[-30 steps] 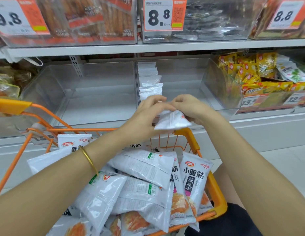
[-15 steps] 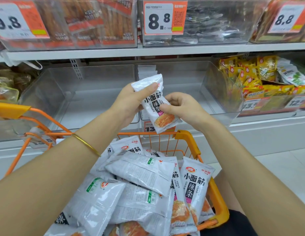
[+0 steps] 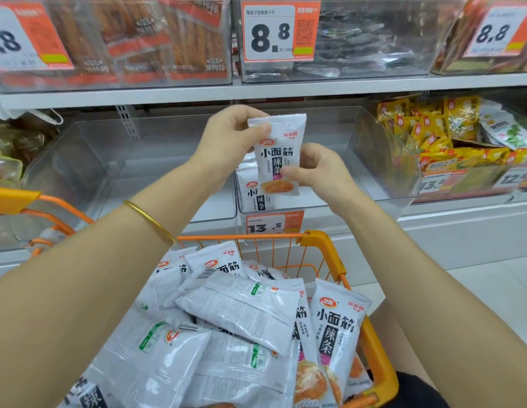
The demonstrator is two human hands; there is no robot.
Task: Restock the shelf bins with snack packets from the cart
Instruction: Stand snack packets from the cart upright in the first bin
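I hold one white snack packet (image 3: 278,148) upright, its printed face toward me, above the clear middle shelf bin (image 3: 371,160). My left hand (image 3: 231,142) pinches its top left corner. My right hand (image 3: 318,169) pinches its lower right edge. A row of matching packets (image 3: 256,195) stands at the bin's left side, partly hidden behind the held one. Below my arms, the orange cart (image 3: 324,242) is heaped with several more white packets (image 3: 244,313).
An empty clear bin (image 3: 94,160) sits left of the middle one. To the right, a bin of yellow packets (image 3: 433,128). The upper shelf (image 3: 256,89) carries bins with price tags (image 3: 271,33). A 13.5 price tag (image 3: 274,223) hangs on the bin's front.
Both hands have lifted the packet from just above the cart up to bin height and turned it from flat to upright with its face toward me.
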